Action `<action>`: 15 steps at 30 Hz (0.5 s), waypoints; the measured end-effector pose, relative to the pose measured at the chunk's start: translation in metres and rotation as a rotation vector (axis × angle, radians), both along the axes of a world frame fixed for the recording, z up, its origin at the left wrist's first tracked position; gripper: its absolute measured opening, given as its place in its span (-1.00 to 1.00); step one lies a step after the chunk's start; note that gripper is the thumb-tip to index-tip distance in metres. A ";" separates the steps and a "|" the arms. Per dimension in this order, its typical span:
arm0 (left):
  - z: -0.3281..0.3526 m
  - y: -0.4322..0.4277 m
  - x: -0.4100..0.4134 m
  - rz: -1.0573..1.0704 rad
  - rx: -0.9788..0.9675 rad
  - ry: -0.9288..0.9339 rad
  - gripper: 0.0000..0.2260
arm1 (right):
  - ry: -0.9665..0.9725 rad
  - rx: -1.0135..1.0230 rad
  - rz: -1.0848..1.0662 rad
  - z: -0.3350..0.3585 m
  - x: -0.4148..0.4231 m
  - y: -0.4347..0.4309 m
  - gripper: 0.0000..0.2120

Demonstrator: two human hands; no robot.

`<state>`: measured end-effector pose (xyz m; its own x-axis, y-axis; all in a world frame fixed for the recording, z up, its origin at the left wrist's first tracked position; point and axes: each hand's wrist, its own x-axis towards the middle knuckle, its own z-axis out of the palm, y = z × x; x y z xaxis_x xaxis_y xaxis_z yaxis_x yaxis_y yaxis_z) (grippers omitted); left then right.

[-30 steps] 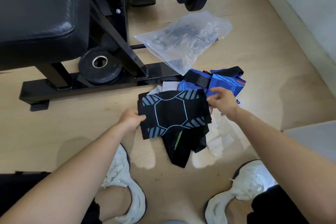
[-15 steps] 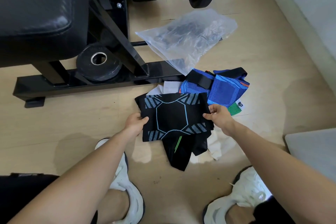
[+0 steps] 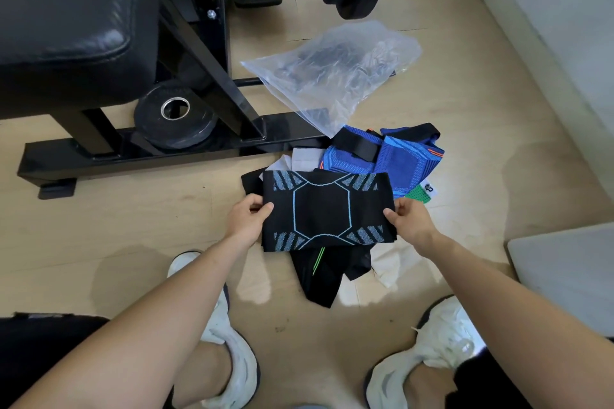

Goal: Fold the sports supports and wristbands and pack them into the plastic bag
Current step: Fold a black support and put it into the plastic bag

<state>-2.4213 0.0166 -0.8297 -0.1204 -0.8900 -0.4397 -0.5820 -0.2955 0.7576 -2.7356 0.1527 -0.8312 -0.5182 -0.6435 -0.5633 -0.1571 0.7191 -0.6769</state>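
Black support (image 3: 324,209) w/ light-blue hexagon pattern is held flat & stretched between both hands, just above the pile on the floor. Left hand (image 3: 247,219) pinches its left edge, thumb on top, fingers under. Right hand (image 3: 410,217) pinches the right edge the same way. Fabric looks taut, no fold in it yet.

Step in hand, my read: squaring up this piece before the 1st fold. Packing of it not started.

Under/around it: another black piece w/ green stripe (image 3: 319,271) sticks out below, blue support w/ black strap (image 3: 382,159) lies just behind, white items (image 3: 304,156) tucked under the pile, a green bit (image 3: 418,192) at the right. All still loose, unfolded.

Plastic bag (image 3: 335,70) lies further back on the floor, partly on the bench frame (image 3: 159,149). Something dark inside, can't tell what. Mouth orientation unclear.

Next move likely needs: bring one edge over to the other, keep corners aligned, press flat, then free one hand to open the bag. Knit is soft & stretchy, prob springs open if let go early.
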 end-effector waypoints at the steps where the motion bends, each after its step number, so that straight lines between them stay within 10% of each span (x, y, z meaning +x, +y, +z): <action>1: 0.001 -0.002 -0.003 -0.016 -0.007 0.005 -0.93 | -0.036 0.023 -0.006 -0.005 -0.001 0.003 -0.83; 7: -0.007 -0.008 -0.012 -0.030 0.273 -0.006 -0.51 | -0.283 -0.020 -0.137 0.022 0.017 0.003 -0.78; 15: 0.006 -0.002 -0.011 0.077 0.164 0.089 -0.80 | -0.365 -0.125 -0.179 0.037 0.014 -0.005 -0.92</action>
